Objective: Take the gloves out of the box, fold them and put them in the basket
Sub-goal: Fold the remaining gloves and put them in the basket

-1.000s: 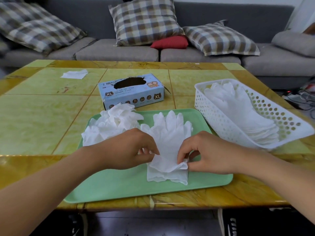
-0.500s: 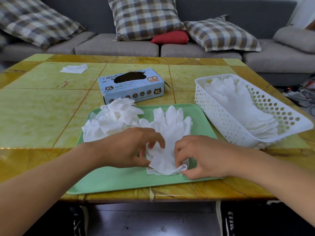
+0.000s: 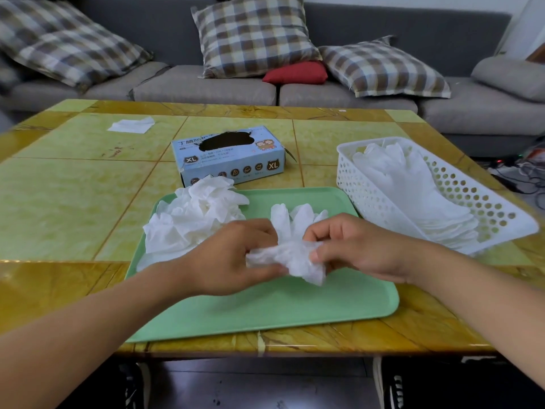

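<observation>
Two hands scrunch a glove [image 3: 290,255] over the tray [image 3: 295,314].
Left hand [image 3: 233,258] and right hand [image 3: 354,249] fingers pinch it tight.

Bare green plastic tray [image 3: 295,314] lay open in front of both hands, near the table's front edge. To the left, a loose heap of crumpled white gloves [image 3: 191,222] covered the tray's far left corner. Just behind it the pale blue cardboard glove box [image 3: 233,157] stood in the way. On the right, the white perforated plastic basket [image 3: 368,202] sat just beside the tray's corner, its wall a barrier, open on top. Yellow-green tiled tabletop [image 3: 65,202] stretched free leftward.
</observation>
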Tool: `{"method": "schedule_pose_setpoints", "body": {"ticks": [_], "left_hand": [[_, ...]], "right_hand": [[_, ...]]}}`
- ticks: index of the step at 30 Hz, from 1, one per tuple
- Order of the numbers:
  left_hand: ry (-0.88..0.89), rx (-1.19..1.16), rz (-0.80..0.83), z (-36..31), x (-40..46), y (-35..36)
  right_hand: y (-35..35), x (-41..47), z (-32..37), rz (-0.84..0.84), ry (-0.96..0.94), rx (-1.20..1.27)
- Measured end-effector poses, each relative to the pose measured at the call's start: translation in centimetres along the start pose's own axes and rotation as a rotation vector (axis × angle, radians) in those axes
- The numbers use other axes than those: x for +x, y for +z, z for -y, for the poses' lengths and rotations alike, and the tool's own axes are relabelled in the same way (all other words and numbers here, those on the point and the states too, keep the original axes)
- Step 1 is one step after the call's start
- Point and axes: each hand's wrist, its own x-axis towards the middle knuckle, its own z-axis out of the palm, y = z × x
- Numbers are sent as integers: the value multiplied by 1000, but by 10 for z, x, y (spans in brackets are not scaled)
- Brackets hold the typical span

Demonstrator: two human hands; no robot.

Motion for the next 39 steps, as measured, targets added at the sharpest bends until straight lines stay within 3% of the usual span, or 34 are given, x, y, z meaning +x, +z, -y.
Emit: {"method": "schedule_pose_setpoints", "body": {"ticks": [4,6,8,11,14,21,29,36,39], "left_hand": [[-233,-496,-247,-31,20,-23],[-321,-657,-318,-41,31,-31],[-361,-740,-381,-52,42,-40],[-347,-764,-394,-70,54,-58],[-335,-764,-305,-90,68,-86],[-412,-834,-206,-132,123,-143],[-459,-934,-92,-167,184,-127],[-546,-869,-114,-157,245,-101],[-440,-801,-229,-144,266,-100]], "right_hand": [[-10,6,13,-25,-21,489],[-12,6,21,1,-98,499],[-5,3,31,-103,-157,383],[0,-3,55,-398,-188,299],[-14,-17,94,-501,-272,358],[-77,-59,166,-543,-278,302],[-127,-108,165,-579,-268,435],[-186,-101,154,-704,-160,274],[-205,-84,155,-733,-190,258]]}}
